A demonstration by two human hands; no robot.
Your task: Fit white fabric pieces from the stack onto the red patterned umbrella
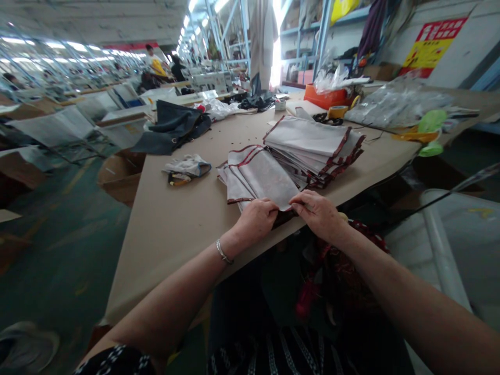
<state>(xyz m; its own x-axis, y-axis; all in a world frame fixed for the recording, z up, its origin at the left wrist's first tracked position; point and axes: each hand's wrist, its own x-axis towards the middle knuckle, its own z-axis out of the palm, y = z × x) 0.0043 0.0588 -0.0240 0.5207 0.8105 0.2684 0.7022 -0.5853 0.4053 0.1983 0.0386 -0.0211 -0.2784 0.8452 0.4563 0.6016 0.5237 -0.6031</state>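
Light-grey, rectangular fabric piece with dark-red edging lies on top of a small fanned pile, the near pile, at the close edge of a tan-covered table. Both of the person's hands are at its near edge: left hand has fingers and thumb pinched together on the edge, right hand pinches the edge at the near right corner. Hands close to each other, short stretch of fabric between them. Silver bracelet on the left wrist.

Beyond the near pile and to its right, just beside it: taller stack of similar grey, red-edged fabric pieces, layers uneven. Left of the near pile, apart: whitish knit gloves with blue trim, a yellow-and-black tool partly under them, type unclear. Farther left and beyond the pile: crumpled dark blue-grey fabric at the table's left edge; brown cardboard box below that edge.

Well beyond the pile, to the right: orange plastic container, yellow tape roll, heap of clear plastic bags, translucent green plastic object. Red-and-yellow poster on the wall behind. Far beyond the pile, left: a person in yellow and white, blurred.
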